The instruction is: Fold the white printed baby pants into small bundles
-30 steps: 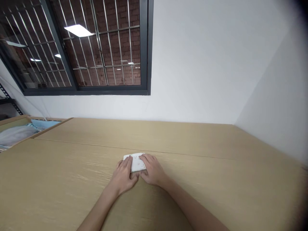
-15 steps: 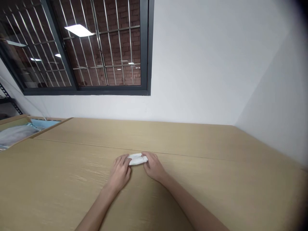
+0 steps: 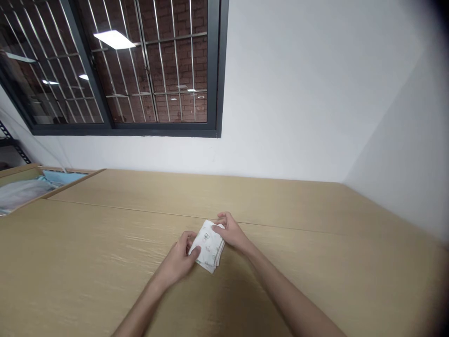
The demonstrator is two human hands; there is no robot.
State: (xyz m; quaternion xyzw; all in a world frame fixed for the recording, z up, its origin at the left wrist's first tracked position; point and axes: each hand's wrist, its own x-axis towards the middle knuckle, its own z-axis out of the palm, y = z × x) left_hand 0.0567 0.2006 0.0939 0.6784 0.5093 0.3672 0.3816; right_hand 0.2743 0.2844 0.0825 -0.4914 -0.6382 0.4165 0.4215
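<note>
A small, folded white cloth (image 3: 208,245) with faint printed figures is tilted up above the tabletop, its layered edges showing at the lower right. My left hand (image 3: 183,255) pinches its left side, thumb on the printed face and fingers behind. At the upper right corner, my right hand (image 3: 231,232) grips it, with the thumb in front and some fingers partly hidden behind. Whether the fold's lower edge touches the table cannot be made out.
The wide tan tabletop (image 3: 105,252) has a seam running across it and meets a white wall (image 3: 280,93) behind. A barred window (image 3: 157,70) is at the upper left. An open wooden box (image 3: 75,183) with bluish and whitish material stands at the far left.
The folded cloth has gone from lying low, seen nearly edge-on, to being tilted with its printed face toward me. Both hands have shifted slightly right, and their grips have changed.
</note>
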